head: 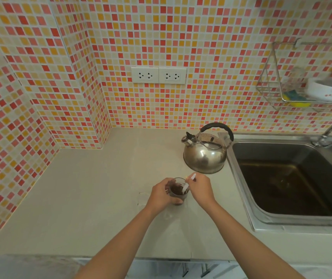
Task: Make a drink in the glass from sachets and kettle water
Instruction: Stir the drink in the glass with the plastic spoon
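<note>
Glass [178,193] on the surface [92,198], near its front edge, was seen to hold a dark brown drink already, so the sachet contents and the kettle water were judged to have gone in; stirring was taken to be the step in hand, with little left beyond finishing the mix and taking the stirrer out. No sachet could be made out with certainty; a faint pale shape just left of the glass was too dim to identify.

The glass was gripped by the left hand [160,195], its fingers curled round the left side. A thin white stirrer [188,183], whether spoon or stick could not be told, was pinched by the right hand [200,188], the lower end dipped into the drink and the upper end tilted up to the right.

Beyond the hands, the kettle [206,151] was set down upright, apart from the glass, just beside the sink [241,198]. A tap [331,130] was seen at the sink's far corner, a wire rack [294,85] with a bowl on the tiled wall above, and two sockets [158,75] to the left.
</note>
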Demonstrator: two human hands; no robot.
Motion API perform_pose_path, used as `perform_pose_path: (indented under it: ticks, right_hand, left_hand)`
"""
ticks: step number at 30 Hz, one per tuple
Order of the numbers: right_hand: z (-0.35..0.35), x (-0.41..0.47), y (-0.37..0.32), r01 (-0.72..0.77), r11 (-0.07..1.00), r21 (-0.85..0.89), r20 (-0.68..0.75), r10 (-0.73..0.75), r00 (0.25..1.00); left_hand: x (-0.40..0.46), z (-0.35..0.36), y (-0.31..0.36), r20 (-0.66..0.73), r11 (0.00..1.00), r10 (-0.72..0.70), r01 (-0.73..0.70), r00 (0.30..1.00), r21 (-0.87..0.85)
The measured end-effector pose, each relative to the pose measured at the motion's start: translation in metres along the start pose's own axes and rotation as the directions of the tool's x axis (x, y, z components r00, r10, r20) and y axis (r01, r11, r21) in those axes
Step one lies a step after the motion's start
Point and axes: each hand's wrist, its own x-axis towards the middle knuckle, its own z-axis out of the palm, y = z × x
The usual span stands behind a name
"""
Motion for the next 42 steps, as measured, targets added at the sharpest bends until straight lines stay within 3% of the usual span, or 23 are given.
perform_pose_path:
  ticks: [3,7,11,15,18,28,31,42]
  right_hand:
    - [-0.0009,-0.0021,-0.0025,0.027,0.998,0.054,0.042,-0.029,0.999]
    - [-0.0005,-0.0018,-0.0011,-0.001,1.000,-0.005,-0.026,0.001,1.000]
    - [0.0022,-0.0055,-0.0048,0.018,0.997,0.077,0.010,-0.019,1.000]
    - [-0.0001,-0.0039,-0.0020,0.012,1.000,-0.015,-0.032,-0.013,0.999]
    - [-0.0011,-0.0055,-0.0051,0.023,0.999,0.023,0.039,-0.024,0.999]
    - [-0.0016,-0.0061,-0.0046,0.024,0.999,-0.031,-0.006,-0.024,1.000]
    - [-0.0011,-0.0063,-0.0071,0.006,0.999,0.034,0.039,-0.008,0.999]
    - [-0.0030,-0.0042,-0.0036,0.021,0.999,0.034,-0.009,-0.020,1.000]
  left_hand:
    - [0.0005,0.0004,-0.0009,0.004,1.000,0.005,-0.005,1.000,0.011]
    - [0.0004,0.0004,-0.0016,0.001,1.000,0.004,-0.004,1.000,0.013]
    - [0.0006,0.0002,-0.0013,0.009,0.999,0.013,-0.014,1.000,0.037]
    - [0.0002,0.0001,-0.0008,0.001,0.999,0.006,-0.006,1.000,0.032]
    - [0.0000,-0.0006,-0.0008,0.006,0.999,0.008,-0.008,1.000,0.033]
    - [-0.0004,-0.0002,-0.0002,0.010,1.000,0.009,-0.009,1.000,0.024]
    - [-0.0004,-0.0002,-0.0004,0.009,0.999,0.012,-0.012,1.000,0.037]
    - [0.0016,-0.0005,-0.0029,0.009,0.999,0.020,-0.021,1.000,0.031]
